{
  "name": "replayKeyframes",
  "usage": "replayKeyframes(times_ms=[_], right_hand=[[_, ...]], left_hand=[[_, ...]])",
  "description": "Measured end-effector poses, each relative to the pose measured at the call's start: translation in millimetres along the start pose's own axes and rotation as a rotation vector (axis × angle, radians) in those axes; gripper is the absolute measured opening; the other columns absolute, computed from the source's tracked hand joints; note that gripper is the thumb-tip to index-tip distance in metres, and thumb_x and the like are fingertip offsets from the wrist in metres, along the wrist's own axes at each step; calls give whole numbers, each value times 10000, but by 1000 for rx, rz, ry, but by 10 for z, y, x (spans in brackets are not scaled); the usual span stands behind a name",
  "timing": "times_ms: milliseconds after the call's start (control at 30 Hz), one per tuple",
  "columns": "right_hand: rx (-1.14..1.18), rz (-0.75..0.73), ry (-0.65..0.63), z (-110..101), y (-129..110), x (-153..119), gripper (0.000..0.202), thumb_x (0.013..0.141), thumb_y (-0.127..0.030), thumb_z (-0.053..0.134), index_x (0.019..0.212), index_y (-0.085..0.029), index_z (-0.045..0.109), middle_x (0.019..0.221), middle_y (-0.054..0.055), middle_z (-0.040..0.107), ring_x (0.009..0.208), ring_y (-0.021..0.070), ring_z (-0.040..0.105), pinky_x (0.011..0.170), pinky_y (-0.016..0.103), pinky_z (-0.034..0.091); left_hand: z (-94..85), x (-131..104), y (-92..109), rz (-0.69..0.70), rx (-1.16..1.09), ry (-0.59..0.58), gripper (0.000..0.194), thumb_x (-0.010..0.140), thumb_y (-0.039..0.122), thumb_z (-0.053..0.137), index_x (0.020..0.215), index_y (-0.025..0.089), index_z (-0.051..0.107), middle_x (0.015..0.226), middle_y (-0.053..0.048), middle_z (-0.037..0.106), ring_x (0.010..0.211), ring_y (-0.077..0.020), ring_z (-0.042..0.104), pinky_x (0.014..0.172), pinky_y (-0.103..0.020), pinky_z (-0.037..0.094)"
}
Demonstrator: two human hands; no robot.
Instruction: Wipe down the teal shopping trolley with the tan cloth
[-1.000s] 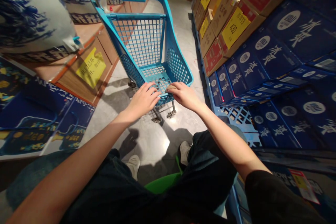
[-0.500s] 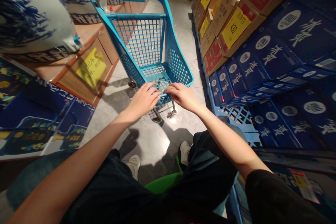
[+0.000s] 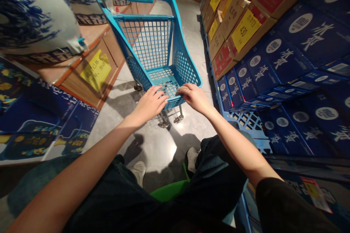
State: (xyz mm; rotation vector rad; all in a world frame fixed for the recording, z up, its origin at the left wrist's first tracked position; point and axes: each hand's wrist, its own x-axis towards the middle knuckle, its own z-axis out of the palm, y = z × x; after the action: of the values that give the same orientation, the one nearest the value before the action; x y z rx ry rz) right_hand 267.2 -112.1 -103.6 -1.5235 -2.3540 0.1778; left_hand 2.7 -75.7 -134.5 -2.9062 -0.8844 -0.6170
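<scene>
A blue plastic shopping cart [image 3: 188,63] stands in front of me, its basket empty and its handle at the far side. My left hand [image 3: 151,105] rests on the near left corner of the basket rim, palm down, with the fingers slightly apart. At the near right part of the same rim is my right hand [image 3: 193,97], its fingers curled over the edge and their tips partly hidden. Bare floor of the mesh basket shows between the two hands.
Stacked blue boxes [image 3: 284,60] on a blue pallet [image 3: 250,120] line the right, with brown cartons [image 3: 216,43] behind. Large blue-and-white jars [image 3: 27,22] stand on a wooden platform [image 3: 112,51] at left. A green seat [image 3: 171,190] is beneath me.
My right hand has slid a little to the right along the basket rim. My left hand and the cart have hardly moved.
</scene>
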Motion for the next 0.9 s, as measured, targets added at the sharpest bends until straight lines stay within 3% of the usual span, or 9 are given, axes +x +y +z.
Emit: replayKeyframes(times_ms=[133, 333, 433, 500, 600, 667, 733, 900], right_hand=[[31, -94, -32, 38, -69, 21, 470, 985, -37, 544, 1336, -243, 778, 1432, 97, 718, 1267, 279, 650, 1094, 425, 545], [-74, 198, 39, -181, 284, 24, 445, 974, -31, 509, 1201, -259, 817, 1360, 77, 733, 1222, 287, 651, 1030, 408, 559], [-102, 244, 68, -134, 244, 1, 436, 983, -45, 511, 1207, -260, 816, 1378, 96, 722, 1230, 304, 627, 1020, 423, 563], [-68, 192, 75, -45, 134, -7, 445, 983, -45, 518, 1245, -253, 812, 1390, 114, 717, 1235, 309, 622, 1055, 450, 555], [58, 0, 24, 57, 14, 9, 498, 966, -29, 536, 1325, -259, 793, 1399, 121, 715, 1245, 296, 640, 1112, 480, 538], [136, -111, -24, 52, 36, 33, 500, 963, -35, 553, 1342, -261, 789, 1405, 118, 716, 1278, 285, 647, 1133, 474, 533], [170, -131, -39, -6, 136, 48, 470, 965, -44, 560, 1315, -249, 799, 1397, 114, 725, 1304, 278, 646, 1153, 464, 527], [7, 127, 54, -137, 331, 6, 383, 1020, -82, 533, 1237, -250, 800, 1357, 115, 724, 1246, 287, 617, 1118, 458, 545]], left_hand=[[-1, -6, -10, -6, -7, -3, 409, 1134, 321, 441, 1255, 186, 808, 1196, -158, 795, 1446, -368, 601, 1256, -648, 490], [-1, 3, -21, -5, -29, -5, 410, 1131, 304, 442, 1250, 176, 813, 1175, -164, 795, 1462, -374, 593, 1260, -651, 487], [-4, 1, -17, -14, -47, -9, 391, 1122, 296, 465, 1249, 186, 817, 1195, -161, 796, 1466, -371, 590, 1265, -650, 482], [-9, -3, -13, -27, -65, -8, 378, 1116, 298, 484, 1250, 191, 821, 1203, -160, 796, 1468, -371, 588, 1275, -651, 471], [-18, -7, -6, -46, -89, -5, 374, 1105, 298, 499, 1260, 195, 824, 1222, -166, 795, 1472, -380, 581, 1278, -674, 460], [-24, -7, -3, -42, -86, -8, 384, 1105, 296, 490, 1265, 192, 822, 1225, -171, 793, 1474, -384, 578, 1276, -682, 460], [-27, -3, -2, -32, -73, -11, 393, 1110, 298, 476, 1263, 188, 821, 1221, -172, 794, 1473, -383, 582, 1274, -676, 465], [-27, 7, 0, -29, -77, -8, 384, 1111, 290, 476, 1246, 191, 821, 1210, -167, 803, 1467, -383, 593, 1264, -681, 475]])
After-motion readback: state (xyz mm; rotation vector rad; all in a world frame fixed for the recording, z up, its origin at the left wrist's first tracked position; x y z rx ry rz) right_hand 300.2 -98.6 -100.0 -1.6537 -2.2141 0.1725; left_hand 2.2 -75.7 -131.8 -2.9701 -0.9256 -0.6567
